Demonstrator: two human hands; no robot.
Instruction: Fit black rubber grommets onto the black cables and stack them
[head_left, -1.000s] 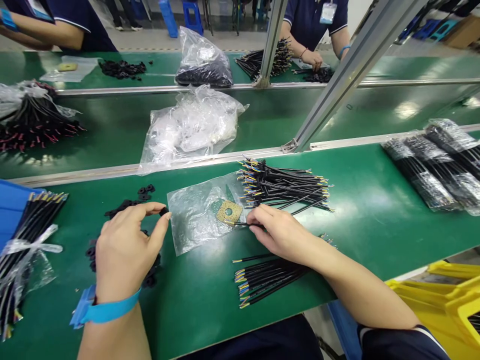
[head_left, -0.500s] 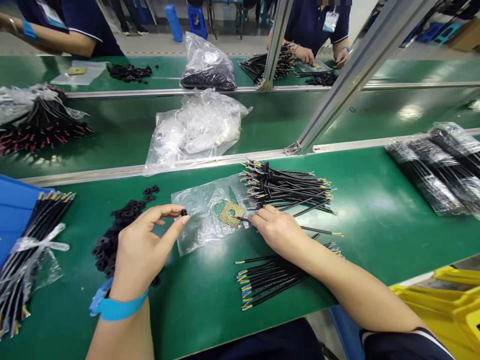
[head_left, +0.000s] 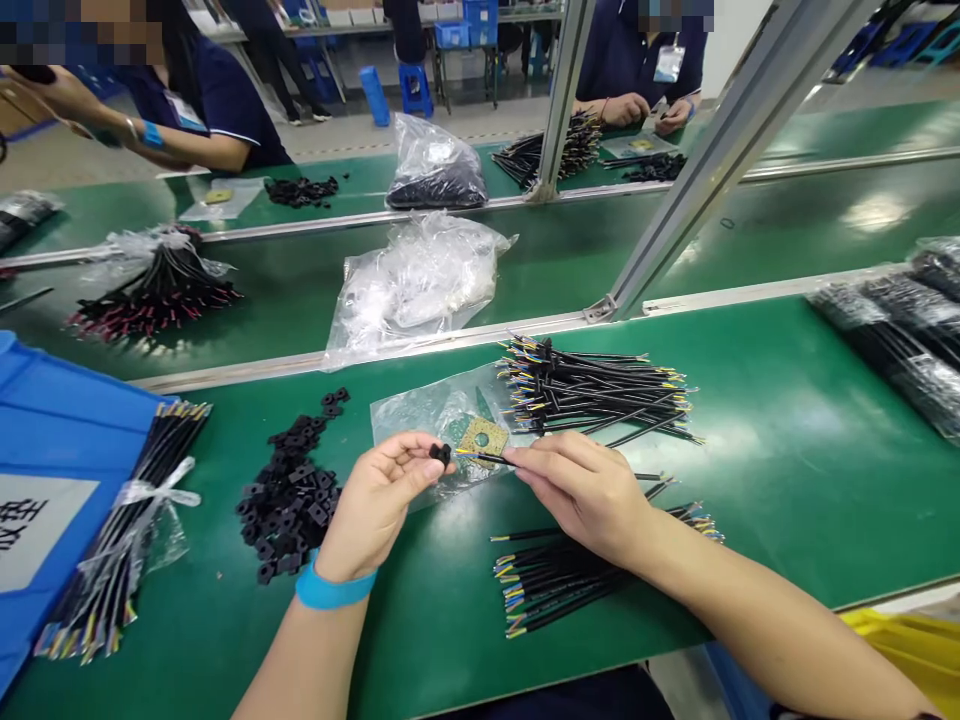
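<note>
Over the clear plastic bag (head_left: 420, 425), the left hand (head_left: 375, 510) grips a black rubber grommet (head_left: 441, 454) between its fingers, the right hand (head_left: 581, 495) pinches a black cable (head_left: 487, 459) near it, loose cables (head_left: 592, 395) lie heaped past the bag, and one tied cable bundle (head_left: 124, 540) sits well left of it.

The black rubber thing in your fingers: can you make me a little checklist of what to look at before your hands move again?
1. Left hand pinches the black rubber grommet: ok.
2. Right hand pinches the black wire: ok.
3. Wire tip lined up with the grommet's hole: cannot tell, too small to see.
4. Pile of black grommets sits beside the left hand: ok.
5. Bundle of loose wires lies beyond the right hand, not under it: ok.
</note>
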